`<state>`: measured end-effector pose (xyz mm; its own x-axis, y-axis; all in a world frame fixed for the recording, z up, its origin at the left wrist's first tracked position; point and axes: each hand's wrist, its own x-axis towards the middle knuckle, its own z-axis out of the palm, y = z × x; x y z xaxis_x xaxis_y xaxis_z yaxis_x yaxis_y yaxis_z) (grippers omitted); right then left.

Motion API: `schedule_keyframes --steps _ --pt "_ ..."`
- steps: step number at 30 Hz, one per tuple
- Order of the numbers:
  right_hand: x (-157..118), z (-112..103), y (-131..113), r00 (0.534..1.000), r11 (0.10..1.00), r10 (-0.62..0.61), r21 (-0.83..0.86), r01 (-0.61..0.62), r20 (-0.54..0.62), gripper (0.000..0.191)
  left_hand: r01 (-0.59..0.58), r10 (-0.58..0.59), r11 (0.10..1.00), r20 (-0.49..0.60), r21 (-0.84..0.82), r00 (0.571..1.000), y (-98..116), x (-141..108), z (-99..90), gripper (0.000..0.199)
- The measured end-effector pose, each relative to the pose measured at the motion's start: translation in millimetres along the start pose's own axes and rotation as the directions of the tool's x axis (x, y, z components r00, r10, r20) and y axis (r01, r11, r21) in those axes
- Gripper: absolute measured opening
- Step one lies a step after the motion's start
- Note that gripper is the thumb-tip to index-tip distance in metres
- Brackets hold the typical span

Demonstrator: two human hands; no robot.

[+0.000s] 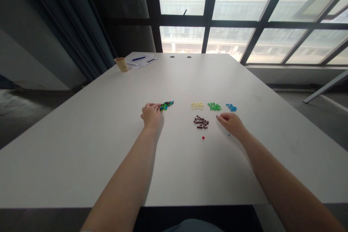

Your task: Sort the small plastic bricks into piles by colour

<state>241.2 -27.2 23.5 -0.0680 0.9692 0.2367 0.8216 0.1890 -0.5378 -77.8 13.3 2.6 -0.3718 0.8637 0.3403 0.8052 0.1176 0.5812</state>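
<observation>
A small pile of mixed toy bricks (166, 106) in green, blue, yellow and dark colours lies left of the table's middle. My left hand (151, 116) rests at its left edge, fingers curled and touching the pile; what they grip is hidden. Farther right, my right hand (230, 121) is closed in a pinch above the table, and I cannot make out anything in it. Just beyond it are green bricks (214, 106) and blue bricks (231, 107). Brown bricks (201, 122) lie to its left, with pale yellow bricks (197, 106) behind them.
A single red brick (203, 137) and a tiny blue brick (229, 135) lie nearer to me on the white table (179, 174). At the far left stand a paper cup (121, 65) and papers (145, 61) with a blue pen (138, 58). Windows rise beyond the table.
</observation>
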Motion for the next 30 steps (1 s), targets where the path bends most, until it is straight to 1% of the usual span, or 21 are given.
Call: schedule_keyframes --steps 2,4,7,10,16,19,22,24,30 --pt "-2.0 2.3 -2.7 0.998 0.999 -0.052 0.019 0.051 0.029 0.039 -0.077 0.071 0.993 0.068 0.091 0.995 3.4 -3.6 5.4 0.023" --pt "-2.8 3.1 -6.8 0.995 0.995 -0.092 0.037 0.091 0.040 0.039 -0.154 0.135 0.977 0.128 0.147 0.983 7.2 -6.4 8.3 0.022" --pt "-3.9 2.8 -11.1 0.990 0.991 -0.129 0.054 0.126 0.052 0.038 -0.211 0.181 0.960 0.168 0.183 0.969 9.5 -7.8 8.7 0.019" --pt "-4.3 2.1 -9.5 0.991 0.991 -0.128 0.053 0.125 0.047 0.039 -0.235 0.202 0.955 0.180 0.182 0.963 9.2 -7.4 8.6 0.017" --pt "-2.6 -1.2 -2.2 0.997 0.996 -0.076 0.045 0.074 0.033 0.040 -0.269 0.230 0.944 0.204 0.190 0.952 9.6 -7.4 12.3 0.017" --pt "-3.0 -3.5 -4.0 0.997 0.996 -0.076 0.042 0.074 0.035 0.040 -0.287 0.249 0.934 0.188 0.213 0.950 11.2 -8.8 12.2 0.017" --pt "-3.7 -5.2 -6.5 0.996 0.995 -0.088 0.048 0.087 0.029 0.040 -0.280 0.248 0.929 0.154 0.243 0.956 12.9 -10.4 10.7 0.018" --pt "-4.1 -5.7 -6.9 0.995 0.994 -0.093 0.055 0.091 0.025 0.040 -0.278 0.245 0.927 0.153 0.252 0.957 13.5 -11.2 10.2 0.016" --pt "-4.8 -5.3 -5.0 0.996 0.994 -0.087 0.067 0.086 0.015 0.040 -0.363 0.326 0.889 0.172 0.278 0.930 17.0 -15.0 12.2 0.017"
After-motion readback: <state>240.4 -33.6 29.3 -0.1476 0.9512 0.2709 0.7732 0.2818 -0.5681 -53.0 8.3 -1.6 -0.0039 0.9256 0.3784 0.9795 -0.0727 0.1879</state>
